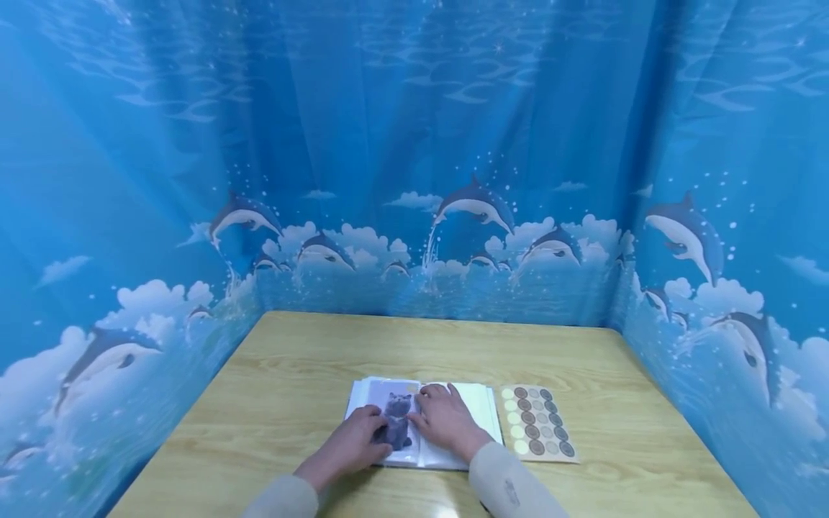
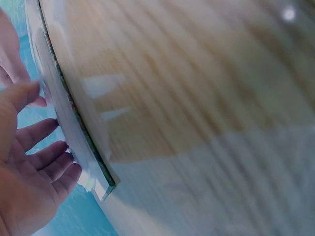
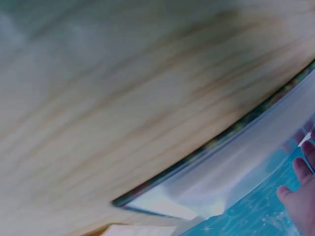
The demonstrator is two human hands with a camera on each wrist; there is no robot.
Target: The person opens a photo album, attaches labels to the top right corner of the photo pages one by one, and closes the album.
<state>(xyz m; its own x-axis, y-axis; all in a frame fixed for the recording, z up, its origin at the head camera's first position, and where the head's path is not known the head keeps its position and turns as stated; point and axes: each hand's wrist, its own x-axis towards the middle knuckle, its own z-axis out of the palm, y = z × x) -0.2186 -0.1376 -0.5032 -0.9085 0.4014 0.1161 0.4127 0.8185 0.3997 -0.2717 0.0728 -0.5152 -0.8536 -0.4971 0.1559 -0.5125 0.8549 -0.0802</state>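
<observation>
An album with clear pocket pages point(image 1: 481, 409) lies spread on the table. A picture of a grey cat point(image 1: 398, 404) fills its left page. My left hand point(image 1: 352, 440) rests on the lower left part of that page, its fingers relaxed over the picture. Near the middle fold, my right hand point(image 1: 445, 419) touches the album with its fingers extended toward the picture's right edge. From the left wrist, the left hand point(image 2: 32, 182) shows loosely spread fingers against the pages. The right wrist view catches only part of the right hand point(image 3: 301, 204) beyond the album's dark-edged cover point(image 3: 197, 162).
A sheet of round stickers point(image 1: 537, 423) in rows, cream, brown and dark grey, lies just right of the album. The wooden table point(image 1: 311, 352) is enclosed by blue curtains point(image 1: 401, 144) printed with dolphins and clouds.
</observation>
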